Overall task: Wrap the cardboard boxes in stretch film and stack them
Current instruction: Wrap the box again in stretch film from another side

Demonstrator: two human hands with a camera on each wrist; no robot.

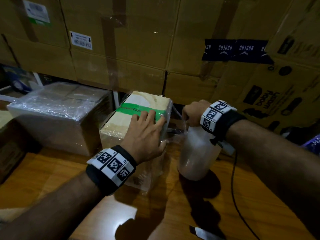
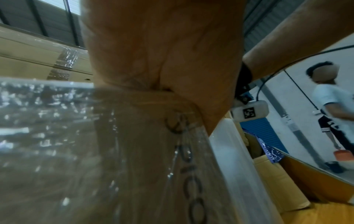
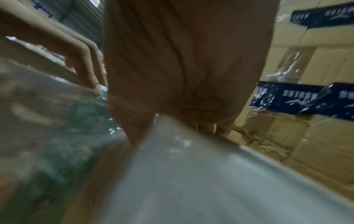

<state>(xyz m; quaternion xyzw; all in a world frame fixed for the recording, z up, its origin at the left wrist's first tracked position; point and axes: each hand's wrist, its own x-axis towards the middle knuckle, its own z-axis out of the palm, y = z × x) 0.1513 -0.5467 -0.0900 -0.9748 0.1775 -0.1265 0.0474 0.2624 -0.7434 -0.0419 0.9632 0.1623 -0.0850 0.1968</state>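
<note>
A small cardboard box [image 1: 136, 108] with a green tape band stands on the wooden table [image 1: 52, 179], with shiny stretch film over it. My left hand [image 1: 149, 125] lies flat on its top with straight fingers, and the thumb runs down the right side. In the left wrist view the palm [image 2: 162, 53] presses the filmed box [image 2: 134, 151]. Right of the box, the stretch film roll [image 1: 197, 153] stands upright. My right hand [image 1: 192, 113] grips its top end. A strand of film [image 1: 178, 113] runs from box to roll. The right wrist view shows the roll [image 3: 210, 181] below the palm.
A larger film-wrapped box [image 1: 57, 115] sits at the left, close to the small one. Big cardboard cartons [image 1: 138, 40] form a wall behind. A cutter [image 1: 200, 232] lies at the table's near edge and a black cable [image 1: 233, 179] hangs from my right wrist. A person [image 2: 335, 113] stands far right.
</note>
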